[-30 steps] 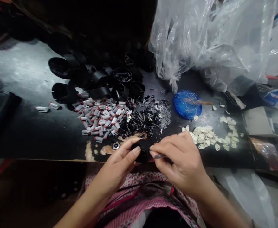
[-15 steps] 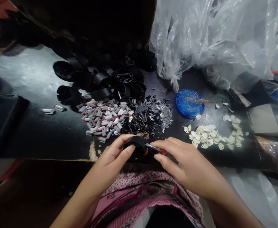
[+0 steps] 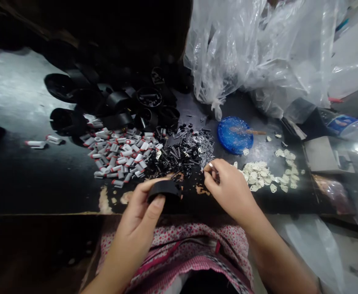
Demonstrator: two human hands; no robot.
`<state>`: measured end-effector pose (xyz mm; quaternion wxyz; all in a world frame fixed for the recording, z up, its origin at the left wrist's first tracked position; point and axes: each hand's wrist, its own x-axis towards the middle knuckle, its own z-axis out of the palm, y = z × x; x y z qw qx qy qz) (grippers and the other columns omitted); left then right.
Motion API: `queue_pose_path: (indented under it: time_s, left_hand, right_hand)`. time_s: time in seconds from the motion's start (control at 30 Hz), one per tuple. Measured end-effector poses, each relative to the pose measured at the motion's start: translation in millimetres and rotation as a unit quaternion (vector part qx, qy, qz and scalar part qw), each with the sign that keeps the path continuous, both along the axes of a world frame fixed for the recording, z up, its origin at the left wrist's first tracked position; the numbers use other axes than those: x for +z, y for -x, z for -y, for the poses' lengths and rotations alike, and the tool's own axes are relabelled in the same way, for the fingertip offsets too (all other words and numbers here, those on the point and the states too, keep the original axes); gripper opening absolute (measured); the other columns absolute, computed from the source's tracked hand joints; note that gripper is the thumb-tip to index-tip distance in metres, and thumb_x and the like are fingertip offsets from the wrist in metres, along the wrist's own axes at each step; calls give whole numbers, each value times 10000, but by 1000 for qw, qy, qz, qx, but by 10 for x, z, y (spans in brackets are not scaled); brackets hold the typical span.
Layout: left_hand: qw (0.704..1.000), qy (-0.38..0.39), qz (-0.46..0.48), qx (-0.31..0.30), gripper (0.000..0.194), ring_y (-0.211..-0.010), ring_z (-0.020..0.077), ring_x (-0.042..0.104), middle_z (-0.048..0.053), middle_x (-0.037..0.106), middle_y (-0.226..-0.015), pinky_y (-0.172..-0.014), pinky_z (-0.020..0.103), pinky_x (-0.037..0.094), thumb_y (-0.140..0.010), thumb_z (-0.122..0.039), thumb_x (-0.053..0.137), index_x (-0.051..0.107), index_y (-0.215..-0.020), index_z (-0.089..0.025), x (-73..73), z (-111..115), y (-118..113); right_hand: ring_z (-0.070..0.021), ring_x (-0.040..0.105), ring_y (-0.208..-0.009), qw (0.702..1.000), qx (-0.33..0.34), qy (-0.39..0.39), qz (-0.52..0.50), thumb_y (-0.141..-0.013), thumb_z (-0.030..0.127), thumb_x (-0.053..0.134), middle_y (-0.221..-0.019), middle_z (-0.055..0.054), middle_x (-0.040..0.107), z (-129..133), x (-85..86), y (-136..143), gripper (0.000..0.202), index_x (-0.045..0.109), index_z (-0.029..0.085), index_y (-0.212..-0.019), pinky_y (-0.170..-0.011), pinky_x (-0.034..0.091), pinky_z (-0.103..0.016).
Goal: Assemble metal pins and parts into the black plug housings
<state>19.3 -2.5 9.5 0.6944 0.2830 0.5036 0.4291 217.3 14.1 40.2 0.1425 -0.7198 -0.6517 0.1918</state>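
My left hand (image 3: 144,214) is closed around a round black plastic housing (image 3: 166,188), held on edge just above the front of the table. My right hand (image 3: 229,185) sits apart from it to the right, thumb and fingers pinched at the near end of a heap of thin grey pins (image 3: 205,143). A tiny pale bit shows at those fingertips, too small to name. Left of the pins lie small black springs (image 3: 175,153), then a heap of grey sleeves (image 3: 120,157) with red ends. Flat cream-coloured plates (image 3: 258,173) lie right of my right hand.
A blue round dish (image 3: 232,145) smeared with clear, grease-like stuff holds a wooden stick (image 3: 255,132). More black housings (image 3: 117,102) crowd the back left. Clear plastic bags (image 3: 227,53) hang over the back right, with a small white box (image 3: 321,153) at far right.
My right hand has drawn away from the black housing, up and to the right, to the grey pins. The slim tool with a red part seen in it earlier no longer shows. The view has shifted.
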Motion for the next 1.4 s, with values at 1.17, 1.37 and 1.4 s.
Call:
queue_pose_path:
  time_s: [1.17, 1.37, 1.4]
  left_hand:
    - [988, 35, 130, -71, 301, -1202, 221, 615, 21, 704, -1217, -1022, 329, 496, -864, -283, 711, 656, -1160, -291, -66, -17, -216]
    - [990, 15, 109, -86, 247, -1129, 210, 657, 9, 738, -1153, -1007, 323, 496, -855, -291, 717, 677, -1099, -290, -66, -55, -227]
    - [990, 16, 104, -96, 235, -1124, 216, 661, 13, 742, -1146, -997, 325, 503, -853, -291, 717, 680, -1086, -283, -62, -65, -219]
  right_hand:
    - [-143, 588, -678, 974, 105, -190, -59, -890, 127, 574, -746, -1, 697, 158, 13, 230, 110, 643, 194, -836, -734, 348, -353]
    - [-137, 529, -644, 973, 158, -169, -22, -886, 119, 569, -718, -8, 654, 125, 66, 192, 127, 645, 166, -795, -708, 316, -343]
    - [-136, 522, -645, 973, 165, -162, -20, -888, 117, 563, -721, -10, 650, 121, 76, 188, 131, 641, 161, -792, -706, 314, -341]
